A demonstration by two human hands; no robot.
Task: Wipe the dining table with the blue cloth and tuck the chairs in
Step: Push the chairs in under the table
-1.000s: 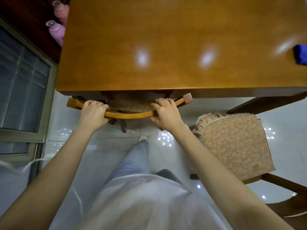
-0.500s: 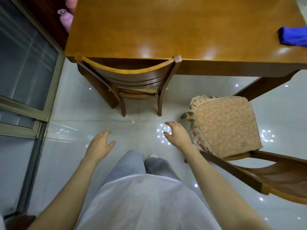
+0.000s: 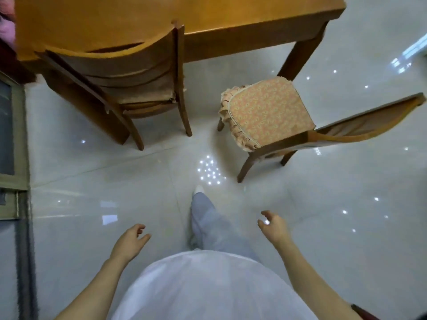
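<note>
The wooden dining table (image 3: pixel 231 17) runs along the top of the view. One wooden chair (image 3: pixel 129 72) stands pushed in at its left end, seat under the tabletop. A second chair (image 3: pixel 268 112) with an orange patterned cushion stands out from the table on the right, turned sideways, its backrest (image 3: pixel 369 123) pointing right. My left hand (image 3: pixel 130 241) and my right hand (image 3: pixel 273 226) hang over the floor well short of both chairs, fingers apart, holding nothing. The blue cloth is out of view.
Glossy white tile floor (image 3: pixel 92 181) lies between me and the chairs. A glass door frame (image 3: pixel 16 139) lines the left edge. Something pink (image 3: pixel 7 26) shows at the top left corner. My own leg (image 3: pixel 208 220) and white top fill the lower middle.
My hands let go of the left chair's backrest after pushing it under the table. I have stepped back, and the view has swung right; the cloth has left the view.
</note>
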